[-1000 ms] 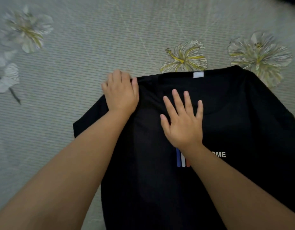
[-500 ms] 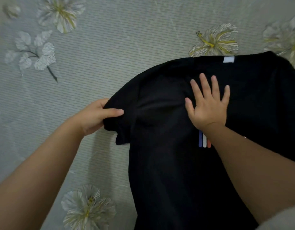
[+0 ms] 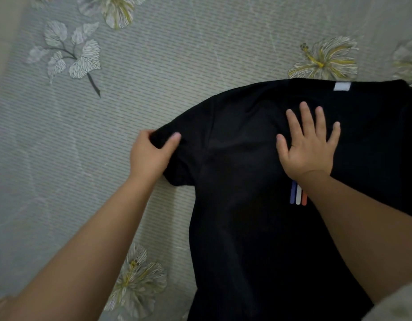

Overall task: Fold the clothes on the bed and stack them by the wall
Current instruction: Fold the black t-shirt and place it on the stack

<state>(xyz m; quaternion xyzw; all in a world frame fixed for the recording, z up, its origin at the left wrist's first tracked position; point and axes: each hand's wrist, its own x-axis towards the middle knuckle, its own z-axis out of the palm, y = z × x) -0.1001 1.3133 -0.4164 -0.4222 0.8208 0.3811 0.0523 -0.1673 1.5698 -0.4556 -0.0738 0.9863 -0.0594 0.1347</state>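
Left hand point(image 3: 151, 156) pinching sleeve point(image 3: 177, 144) of black t-shirt point(image 3: 246, 228); right hand point(image 3: 309, 147) spread flat, pressing chest; on floral bed point(image 3: 177, 54).

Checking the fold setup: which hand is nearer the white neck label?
Right. The right hand lies flat on the black T-shirt just below the label; the left hand grips the sleeve, far off.

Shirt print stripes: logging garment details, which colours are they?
Blue, white and orange-red stripes on the black shirt, head view.
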